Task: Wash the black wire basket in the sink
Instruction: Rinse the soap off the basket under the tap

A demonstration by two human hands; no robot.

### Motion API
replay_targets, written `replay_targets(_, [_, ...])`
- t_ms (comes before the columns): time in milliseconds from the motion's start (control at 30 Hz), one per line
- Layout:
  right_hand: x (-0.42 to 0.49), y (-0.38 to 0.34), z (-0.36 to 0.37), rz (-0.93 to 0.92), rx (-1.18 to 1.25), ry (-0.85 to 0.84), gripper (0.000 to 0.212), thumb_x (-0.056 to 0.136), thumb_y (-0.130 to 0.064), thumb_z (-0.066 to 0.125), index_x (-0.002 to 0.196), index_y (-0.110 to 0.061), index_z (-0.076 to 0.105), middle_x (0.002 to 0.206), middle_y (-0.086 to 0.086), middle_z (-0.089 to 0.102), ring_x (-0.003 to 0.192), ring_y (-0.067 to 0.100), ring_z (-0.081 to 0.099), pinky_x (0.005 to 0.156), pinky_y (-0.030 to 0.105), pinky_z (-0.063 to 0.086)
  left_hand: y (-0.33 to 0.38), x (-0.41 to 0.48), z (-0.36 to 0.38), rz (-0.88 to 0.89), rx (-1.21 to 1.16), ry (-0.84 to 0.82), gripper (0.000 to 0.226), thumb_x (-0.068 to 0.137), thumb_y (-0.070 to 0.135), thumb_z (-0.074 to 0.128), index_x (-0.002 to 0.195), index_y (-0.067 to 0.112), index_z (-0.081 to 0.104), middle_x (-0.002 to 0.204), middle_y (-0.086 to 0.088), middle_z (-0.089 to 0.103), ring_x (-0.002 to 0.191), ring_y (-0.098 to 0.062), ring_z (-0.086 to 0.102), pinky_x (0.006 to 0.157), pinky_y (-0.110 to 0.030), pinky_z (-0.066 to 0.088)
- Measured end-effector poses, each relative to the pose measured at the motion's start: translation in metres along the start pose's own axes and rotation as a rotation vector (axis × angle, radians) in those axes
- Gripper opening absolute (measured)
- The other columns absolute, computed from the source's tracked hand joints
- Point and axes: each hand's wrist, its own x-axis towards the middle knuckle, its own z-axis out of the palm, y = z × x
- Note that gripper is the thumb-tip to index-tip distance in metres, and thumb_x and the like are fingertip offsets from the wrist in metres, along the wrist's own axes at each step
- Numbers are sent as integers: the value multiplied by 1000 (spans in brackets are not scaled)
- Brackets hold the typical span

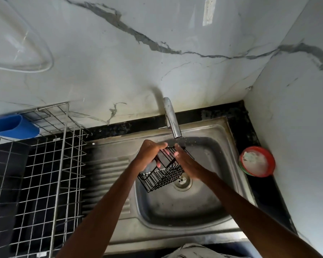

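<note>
Left hand (151,153) curls its fingers round the black wire basket (162,176), right hand (186,164) rubs it flat-fingered. Wet wire might slip into the sink (175,207)

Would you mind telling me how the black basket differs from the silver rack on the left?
The basket is black; the rack is silver. The basket is much smaller than the rack. The left hand grips the basket, tilted under the tap, with the right hand against it; the rack stands untouched left of the sink. Both are wire grids.
</note>
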Motion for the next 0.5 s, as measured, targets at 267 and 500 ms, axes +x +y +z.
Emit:
replay_targets(267, [16, -25, -1, 30, -64, 142, 74, 103, -66, 17, 160, -19, 17, 164, -4, 23, 152, 13, 13, 126, 48, 3, 2, -20, -10, 11, -39, 92, 22, 95, 13, 71, 80, -2, 79, 46, 2, 64, 27, -16, 48, 34, -20, 28])
replay_targets(500, [8, -55, 31, -252, -172, 67, 75, 103, -66, 10, 162, -21, 4, 170, -1, 3, 156, 10, -2, 127, 40, 4, -3, -27, -22, 16, -185, 156, 26, 97, 8, 67, 83, -13, 75, 57, -12, 69, 29, -21, 52, 30, -23, 39])
